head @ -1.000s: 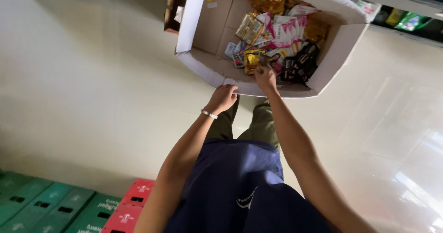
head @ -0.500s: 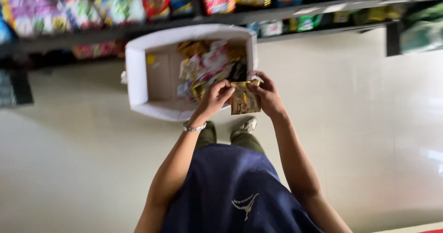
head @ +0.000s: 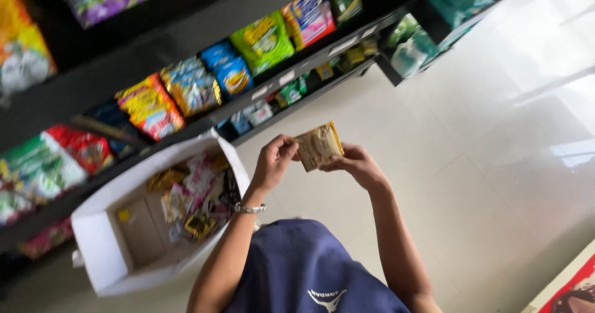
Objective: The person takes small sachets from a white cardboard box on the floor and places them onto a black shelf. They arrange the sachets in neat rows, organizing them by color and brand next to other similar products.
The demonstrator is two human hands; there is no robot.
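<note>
shelves [head: 186, 59]: bright snack bags in rows | floor [head: 471, 183]: pale tiles | box [head: 99, 251]: open, white, mixed packets inside, below-left of hands | packet [head: 318, 145]: gold, above floor, beside box | left hand [head: 273, 162]: fingers pinch packet's edge | right hand [head: 357, 166]: fingers curled under packet | risk: light fingertip hold, packet could slip to floor

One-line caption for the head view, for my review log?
Both hands, left hand and right hand, hold a gold sachet above a white cardboard box of assorted packets, beside stocked snack shelves.
</note>
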